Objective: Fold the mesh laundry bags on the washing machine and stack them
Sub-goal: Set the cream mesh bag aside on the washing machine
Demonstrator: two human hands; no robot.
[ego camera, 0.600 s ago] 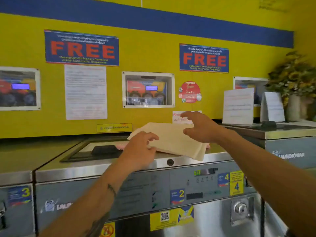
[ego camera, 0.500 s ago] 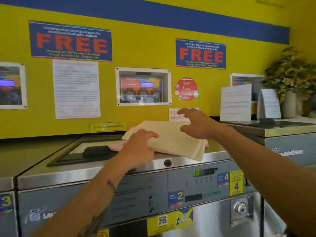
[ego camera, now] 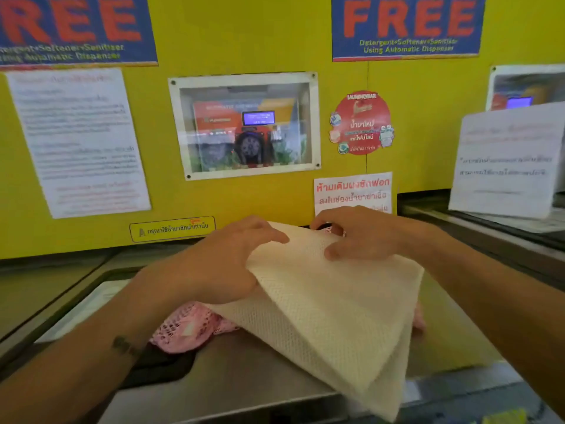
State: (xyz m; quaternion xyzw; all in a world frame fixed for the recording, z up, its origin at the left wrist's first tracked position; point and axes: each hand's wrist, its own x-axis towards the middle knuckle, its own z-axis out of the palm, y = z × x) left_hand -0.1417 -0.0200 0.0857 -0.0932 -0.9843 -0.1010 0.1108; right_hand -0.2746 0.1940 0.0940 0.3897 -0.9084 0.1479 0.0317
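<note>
Left hand (ego camera: pixel 226 264): its grip is closed on the left edge of the cream mesh bag (ego camera: pixel 333 304), thumb beneath the fabric and fingers curled over the top. Right hand (ego camera: pixel 360 234): its fingers bear down on the bag's far right part, thumb on the upper surface and fingertips bent over the far edge; whether cloth is pinched there or only pressed cannot be told. The cream bag is folded into several layers (the stacked edges show along its near right side) and lies slanted, its far end raised under the hands, its near corner hanging past the front edge of the washing machine top (ego camera: pixel 244 371). Beneath it lies a pink mesh bag (ego camera: pixel 186 328), crumpled, showing at the left below the left wrist and again as a sliver at the right. Both bags are on the steel top, beside a dark recessed lid panel at left. Behind stands a yellow wall (ego camera: pixel 244 41) carrying two blue FREE signs (ego camera: pixel 408 26), a framed dispenser window (ego camera: pixel 244 125), a round red sticker (ego camera: pixel 362 122) and printed notices. A white paper sign (ego camera: pixel 504 160) stands on the neighbouring machine at right.
</note>
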